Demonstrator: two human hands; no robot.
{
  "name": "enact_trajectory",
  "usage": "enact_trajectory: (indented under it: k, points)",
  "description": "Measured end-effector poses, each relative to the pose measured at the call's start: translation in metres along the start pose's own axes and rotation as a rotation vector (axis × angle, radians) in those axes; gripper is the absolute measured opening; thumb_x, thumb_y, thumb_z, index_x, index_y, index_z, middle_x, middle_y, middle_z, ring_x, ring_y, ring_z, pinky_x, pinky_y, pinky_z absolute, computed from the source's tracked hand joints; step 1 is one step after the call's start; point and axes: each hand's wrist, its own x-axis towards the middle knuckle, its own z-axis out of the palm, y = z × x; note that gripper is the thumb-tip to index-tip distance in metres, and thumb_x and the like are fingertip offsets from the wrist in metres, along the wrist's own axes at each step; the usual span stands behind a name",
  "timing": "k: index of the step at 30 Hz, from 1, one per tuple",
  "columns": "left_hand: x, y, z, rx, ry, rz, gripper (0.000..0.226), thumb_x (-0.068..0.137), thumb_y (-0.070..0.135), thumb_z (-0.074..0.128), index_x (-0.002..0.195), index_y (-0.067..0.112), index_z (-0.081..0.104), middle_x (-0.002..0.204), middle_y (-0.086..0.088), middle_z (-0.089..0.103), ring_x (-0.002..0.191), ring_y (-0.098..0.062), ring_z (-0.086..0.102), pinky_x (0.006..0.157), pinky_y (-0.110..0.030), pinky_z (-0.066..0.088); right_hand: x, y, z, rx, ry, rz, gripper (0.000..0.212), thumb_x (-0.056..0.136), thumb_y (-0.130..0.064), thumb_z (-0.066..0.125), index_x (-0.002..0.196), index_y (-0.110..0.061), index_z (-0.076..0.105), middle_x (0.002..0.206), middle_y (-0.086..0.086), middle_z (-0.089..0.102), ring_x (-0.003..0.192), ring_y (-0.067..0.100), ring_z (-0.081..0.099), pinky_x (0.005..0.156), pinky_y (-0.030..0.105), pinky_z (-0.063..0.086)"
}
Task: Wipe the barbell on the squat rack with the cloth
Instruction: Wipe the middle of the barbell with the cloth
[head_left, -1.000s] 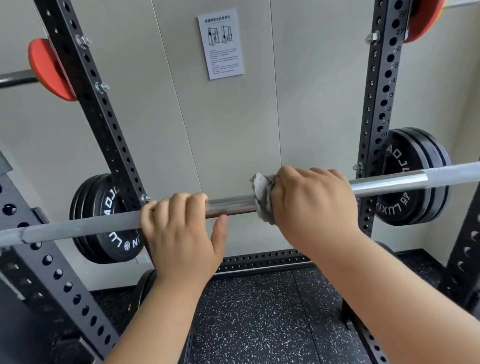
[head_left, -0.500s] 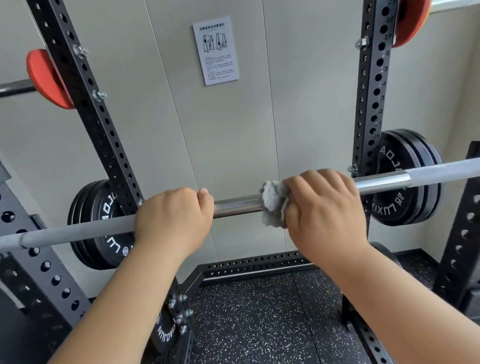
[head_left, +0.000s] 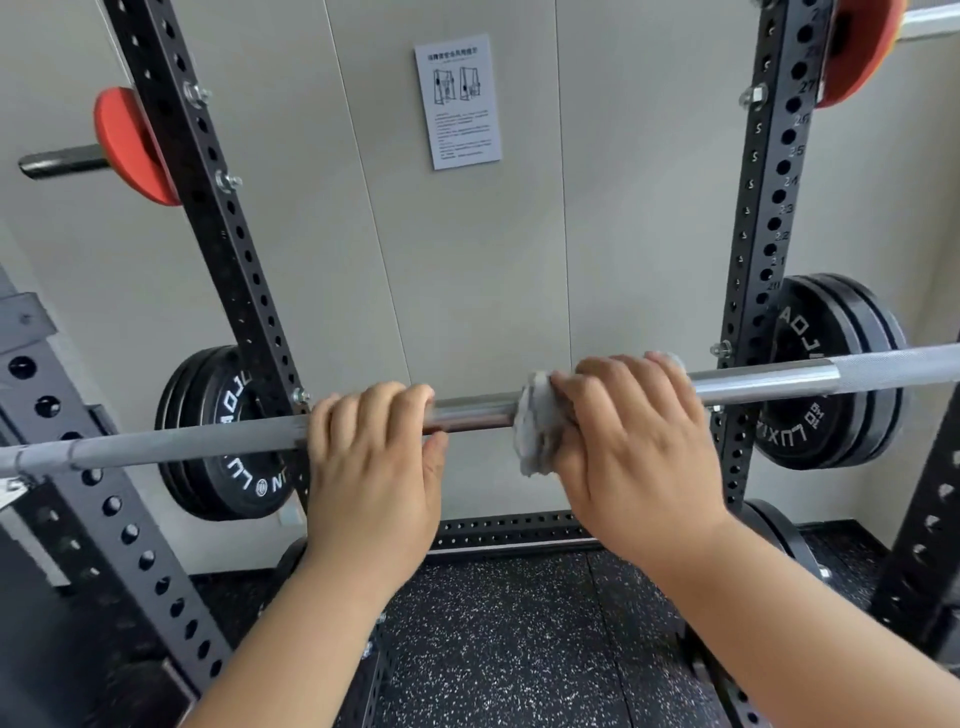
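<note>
Head camera looks at a long silver barbell (head_left: 779, 379) that lies across the black squat rack (head_left: 228, 249), running from left to right. Left hand (head_left: 374, 467) is wrapped round the bar near the middle, fingers curled over the top and thumb below. Right hand (head_left: 634, 447) is just to the right of it, and its fingers are curled round a gray cloth (head_left: 537, 431) that is bunched on the bar. A short shiny bit of bar shows between the two hands. Black weight plates (head_left: 223, 436) hang on the far side of the rack. A white paper sign (head_left: 458, 101) is on the far wall.
</note>
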Motion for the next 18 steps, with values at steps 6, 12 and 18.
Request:
enact_trajectory:
  k: [6, 12, 18]
  points:
    - [0.009, 0.006, -0.003, 0.045, 0.033, -0.065, 0.048, 0.106, 0.054, 0.025, 0.106, 0.021, 0.061, 0.096, 0.002, 0.058, 0.091, -0.029, 0.051, 0.093, -0.048, 0.037, 0.031, -0.020, 0.009, -0.111, -0.039, 0.148, 0.048, 0.106, -0.052, 0.036, 0.080, -0.020, 0.061, 0.073, 0.001, 0.061, 0.071, 0.032, 0.055, 0.077, 0.044, 0.041]
    - [0.038, 0.013, -0.007, 0.083, 0.013, -0.122, 0.052, 0.102, 0.039, 0.030, 0.058, 0.021, 0.050, 0.054, -0.004, 0.056, 0.056, -0.031, 0.053, 0.067, -0.038, 0.034, 0.005, 0.009, 0.014, -0.086, 0.015, -0.118, 0.039, 0.107, -0.047, 0.047, 0.116, -0.016, 0.068, 0.105, 0.003, 0.065, 0.092, 0.032, 0.059, 0.096, 0.047, 0.045]
    - [0.069, 0.007, -0.020, 0.077, -0.383, -0.187, 0.057, 0.106, 0.044, 0.022, 0.069, 0.015, 0.055, 0.067, -0.005, 0.055, 0.072, -0.033, 0.058, 0.067, -0.035, 0.044, 0.025, 0.040, -0.010, -0.176, -0.008, 0.149, 0.044, 0.105, -0.043, 0.036, 0.069, -0.020, 0.049, 0.062, -0.004, 0.052, 0.060, 0.031, 0.052, 0.065, 0.038, 0.033]
